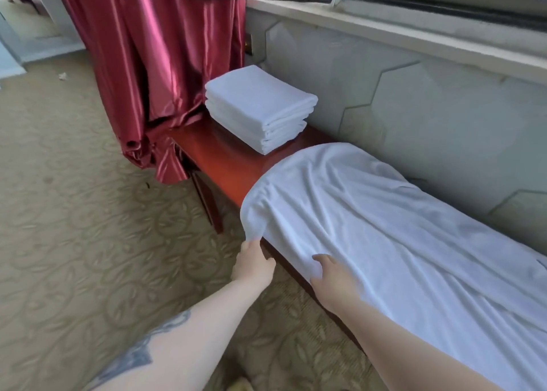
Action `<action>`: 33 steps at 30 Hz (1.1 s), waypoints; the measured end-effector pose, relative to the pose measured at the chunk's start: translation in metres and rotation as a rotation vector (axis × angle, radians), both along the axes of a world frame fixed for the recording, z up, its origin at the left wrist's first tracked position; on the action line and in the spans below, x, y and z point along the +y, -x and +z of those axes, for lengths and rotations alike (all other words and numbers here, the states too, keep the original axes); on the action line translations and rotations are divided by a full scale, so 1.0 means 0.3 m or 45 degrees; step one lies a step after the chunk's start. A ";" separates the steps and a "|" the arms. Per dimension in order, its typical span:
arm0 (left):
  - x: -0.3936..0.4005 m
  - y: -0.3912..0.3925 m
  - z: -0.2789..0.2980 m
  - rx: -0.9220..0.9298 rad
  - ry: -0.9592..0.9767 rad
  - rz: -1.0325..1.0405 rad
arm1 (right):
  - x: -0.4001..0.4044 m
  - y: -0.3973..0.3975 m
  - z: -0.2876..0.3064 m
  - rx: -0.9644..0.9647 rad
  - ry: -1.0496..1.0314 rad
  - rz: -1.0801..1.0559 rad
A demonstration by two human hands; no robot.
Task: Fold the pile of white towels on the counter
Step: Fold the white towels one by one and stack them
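- A red wooden table (228, 165) runs along a grey panelled wall (414, 100) under a window sill (384, 23), on patterned carpet (74, 213).
- A white towel (399, 242) lies spread lengthwise over the table, wrinkled, its near edge hanging over the table's front.
- The left hand (253, 265) has its grip pinched on the towel's hanging corner.
- The right hand (334, 278) rests on the towel at the table's front edge, fingers curled into the cloth.
- A stack of folded towels (260, 106) sits at the table's far end, beside a red curtain (154, 65).
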State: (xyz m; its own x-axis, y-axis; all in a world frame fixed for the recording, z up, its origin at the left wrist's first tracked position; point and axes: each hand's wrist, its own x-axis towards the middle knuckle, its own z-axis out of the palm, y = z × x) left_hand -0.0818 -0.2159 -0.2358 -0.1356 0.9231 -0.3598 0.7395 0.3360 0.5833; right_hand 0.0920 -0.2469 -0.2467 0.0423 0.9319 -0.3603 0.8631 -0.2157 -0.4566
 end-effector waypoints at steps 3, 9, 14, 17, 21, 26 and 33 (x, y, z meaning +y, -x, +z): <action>0.129 0.081 -0.020 -0.071 0.028 0.158 | 0.043 0.085 -0.007 0.106 -0.024 -0.089; 0.320 0.094 -0.089 -0.019 0.105 -0.060 | 0.208 0.136 -0.035 0.026 -0.162 0.013; 0.457 0.140 -0.103 -0.081 0.132 0.026 | 0.430 0.205 -0.064 0.054 -0.198 0.028; 0.589 0.218 -0.077 -0.115 0.143 -0.092 | 0.510 0.217 -0.070 0.233 -0.203 -0.336; 0.750 0.228 0.041 -0.321 0.289 -0.149 | 0.565 0.225 -0.057 0.394 -0.213 -0.502; 0.869 0.212 0.116 -0.863 0.794 0.111 | 0.672 0.313 -0.058 0.405 -0.297 -0.765; 1.019 0.248 0.100 -1.117 1.133 0.144 | 0.867 0.429 0.000 0.934 -0.111 -1.238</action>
